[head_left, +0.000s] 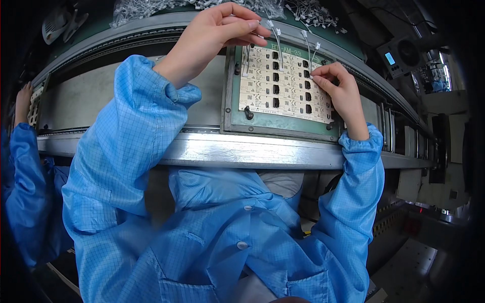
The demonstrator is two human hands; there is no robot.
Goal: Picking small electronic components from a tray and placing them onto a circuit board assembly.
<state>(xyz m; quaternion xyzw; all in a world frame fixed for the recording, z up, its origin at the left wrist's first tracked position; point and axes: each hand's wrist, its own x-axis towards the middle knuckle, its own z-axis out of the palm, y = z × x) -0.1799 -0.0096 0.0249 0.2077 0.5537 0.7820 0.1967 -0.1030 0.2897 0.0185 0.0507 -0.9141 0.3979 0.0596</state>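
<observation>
A circuit board panel point(260, 103) with rows of black components sits in a green fixture point(234, 101) in front of me. My right hand point(339, 88) pinches the lower end of a short white wire lead point(317, 46) at the panel's right column of components. Above the panel's upper left, my left hand point(225, 30) is closed, thumb against curled fingers; what it holds, if anything, is hidden. Close to its fingertips, another wire lead point(278, 32) with a white connector rises from the panel. One more lead point(304, 34) stands up at the right column.
A metal rail point(252, 151) runs along the near side of the conveyor line. Beyond the far rail lie piles of white-connector leads point(313, 15), some on a clear bag. At far left, another person's hand point(23, 98) touches a second panel point(35, 106). A device with a lit display point(389, 58) stands right.
</observation>
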